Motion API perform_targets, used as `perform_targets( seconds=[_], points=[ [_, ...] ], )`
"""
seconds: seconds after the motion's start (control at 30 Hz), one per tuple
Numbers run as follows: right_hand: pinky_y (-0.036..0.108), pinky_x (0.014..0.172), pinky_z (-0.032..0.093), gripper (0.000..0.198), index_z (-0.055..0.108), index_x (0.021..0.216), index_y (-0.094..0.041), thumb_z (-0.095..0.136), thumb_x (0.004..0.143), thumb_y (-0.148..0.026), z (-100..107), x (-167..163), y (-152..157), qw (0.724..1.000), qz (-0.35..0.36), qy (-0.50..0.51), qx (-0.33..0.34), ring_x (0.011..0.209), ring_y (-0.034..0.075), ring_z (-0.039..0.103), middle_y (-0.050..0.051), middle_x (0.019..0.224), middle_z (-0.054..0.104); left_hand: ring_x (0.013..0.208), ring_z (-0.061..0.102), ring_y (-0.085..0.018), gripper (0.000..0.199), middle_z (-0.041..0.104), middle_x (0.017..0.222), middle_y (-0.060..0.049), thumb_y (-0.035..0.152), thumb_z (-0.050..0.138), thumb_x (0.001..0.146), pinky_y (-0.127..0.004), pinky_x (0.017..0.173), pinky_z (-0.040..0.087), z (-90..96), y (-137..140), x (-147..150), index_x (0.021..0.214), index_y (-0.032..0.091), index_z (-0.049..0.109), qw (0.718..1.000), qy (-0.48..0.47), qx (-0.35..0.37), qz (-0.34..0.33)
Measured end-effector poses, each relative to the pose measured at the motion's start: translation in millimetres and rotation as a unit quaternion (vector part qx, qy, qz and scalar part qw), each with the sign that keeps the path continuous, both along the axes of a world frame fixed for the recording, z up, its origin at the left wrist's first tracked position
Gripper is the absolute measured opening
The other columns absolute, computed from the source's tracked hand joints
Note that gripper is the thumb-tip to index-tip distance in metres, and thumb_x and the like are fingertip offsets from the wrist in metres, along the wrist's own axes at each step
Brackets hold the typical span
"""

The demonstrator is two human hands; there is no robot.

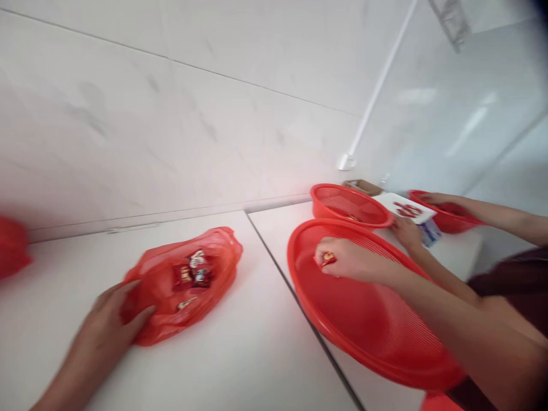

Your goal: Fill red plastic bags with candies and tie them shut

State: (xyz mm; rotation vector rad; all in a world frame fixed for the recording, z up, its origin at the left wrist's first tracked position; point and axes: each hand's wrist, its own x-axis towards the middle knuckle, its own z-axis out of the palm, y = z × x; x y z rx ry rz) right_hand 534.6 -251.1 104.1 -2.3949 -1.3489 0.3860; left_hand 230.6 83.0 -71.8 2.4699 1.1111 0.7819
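On the white table lies a red plastic bag [222,251], its mouth spread wide, with several small wrapped candies [199,268] inside. My left hand [113,319] grips the near left edge of this bag between thumb and fingers. To the right stands a large red plastic basket [363,308] with perforated sides. Above its hollow, my right hand [349,260] is closed on a candy in a red and gold wrapper [328,258]. Part of that candy is hidden by my fingers.
A second red basket [351,200] with a few candies stands behind. A co-worker's hands [406,233] are at a white tray [396,200] of red pieces and another red basket [458,222]. A blurred red object [12,245] sits far left. The wall [192,131] bounds the table.
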Motion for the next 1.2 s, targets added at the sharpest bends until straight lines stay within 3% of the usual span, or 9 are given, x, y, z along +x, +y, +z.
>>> perform_targets(
  seconds=[0.17,0.33,0.43,0.6,0.73,0.83,0.97,1.07,1.2],
  points=[
    [0.027,0.062,0.042,0.01,0.052,0.067,-0.024,0.051,0.072,-0.015,28.2,-31.9,57.8,0.995,0.072,-0.044,0.062,0.07,0.014,0.055,0.0,0.085,0.059,0.12,0.049,-0.028,0.047,0.049,0.127,-0.01,0.037,0.054,0.077,-0.042,0.104,0.04,11.3,-17.4,0.3,0.12,0.02,0.05,1.0,-0.025,0.001,-0.012],
    [0.025,0.057,0.039,0.01,0.055,0.072,-0.023,0.048,0.074,-0.015,17.2,-72.2,144.7,0.968,0.236,-0.067,0.044,0.065,0.012,0.052,0.0,0.089,0.055,0.121,0.048,-0.025,0.05,0.046,0.133,-0.007,0.027,0.057,0.076,-0.041,0.103,0.04,7.6,-19.7,-4.4,0.125,0.024,0.048,0.998,-0.055,-0.038,-0.022],
    [0.024,0.058,0.039,0.012,0.06,0.082,-0.025,0.052,0.074,-0.02,7.5,-86.9,186.6,0.961,0.269,-0.059,0.007,0.066,0.011,0.054,0.0,0.099,0.055,0.121,0.048,-0.026,0.052,0.045,0.134,-0.007,0.025,0.058,0.074,-0.04,0.102,0.041,6.7,-20.7,-6.3,0.126,0.024,0.048,0.996,-0.072,-0.053,-0.025],
    [0.03,0.075,0.041,0.027,0.064,0.101,-0.028,0.058,0.076,-0.036,-0.7,-81.6,228.4,0.98,0.149,-0.132,0.019,0.087,0.019,0.059,0.002,0.113,0.057,0.115,0.052,-0.026,0.053,0.049,0.132,-0.007,0.023,0.06,0.072,-0.039,0.097,0.043,6.5,-21.4,-6.1,0.124,0.026,0.05,0.99,-0.109,-0.084,-0.032],
    [0.037,0.081,0.042,0.053,0.051,0.125,-0.018,0.055,0.076,-0.04,-13.3,-70.3,247.9,0.988,0.028,-0.147,0.042,0.098,0.027,0.059,0.015,0.127,0.049,0.113,0.053,-0.027,0.054,0.051,0.129,-0.007,0.021,0.062,0.069,-0.041,0.096,0.042,5.8,-20.2,-5.5,0.122,0.027,0.051,0.985,-0.135,-0.1,-0.028],
    [0.037,0.088,0.042,0.069,0.035,0.138,-0.013,0.05,0.079,-0.046,-33.8,-76.4,248.7,0.988,-0.059,-0.119,0.082,0.113,0.029,0.053,0.019,0.133,0.043,0.115,0.052,-0.027,0.056,0.051,0.13,-0.007,0.02,0.062,0.069,-0.04,0.097,0.041,6.2,-20.2,-6.2,0.124,0.026,0.051,0.981,-0.154,-0.11,-0.031],
    [0.035,0.098,0.038,0.071,0.021,0.143,-0.013,0.039,0.084,-0.049,-70.1,-98.2,226.0,0.973,-0.139,-0.09,0.161,0.129,0.027,0.039,0.018,0.142,0.034,0.119,0.049,-0.026,0.06,0.05,0.132,-0.007,0.016,0.059,0.07,-0.04,0.1,0.04,11.1,-23.4,-8.0,0.128,0.025,0.047,0.975,-0.191,-0.114,-0.021],
    [0.037,0.096,0.04,0.068,0.031,0.137,-0.016,0.044,0.081,-0.052,-96.7,-103.8,202.8,0.954,-0.182,-0.036,0.235,0.126,0.029,0.039,0.017,0.138,0.038,0.117,0.051,-0.023,0.06,0.048,0.133,-0.005,0.012,0.052,0.073,-0.037,0.098,0.042,16.7,-26.9,-9.4,0.131,0.027,0.044,0.967,-0.225,-0.12,-0.011],
    [0.035,0.076,0.047,0.036,0.055,0.093,-0.02,0.044,0.081,-0.053,-121.0,-93.1,184.1,0.951,-0.183,0.037,0.248,0.089,0.026,0.058,0.012,0.1,0.06,0.089,0.06,-0.015,0.058,0.048,0.133,-0.005,0.01,0.042,0.078,-0.03,0.08,0.051,25.5,-29.3,-9.2,0.132,0.029,0.042,0.953,-0.266,-0.141,0.015]
  ],
)
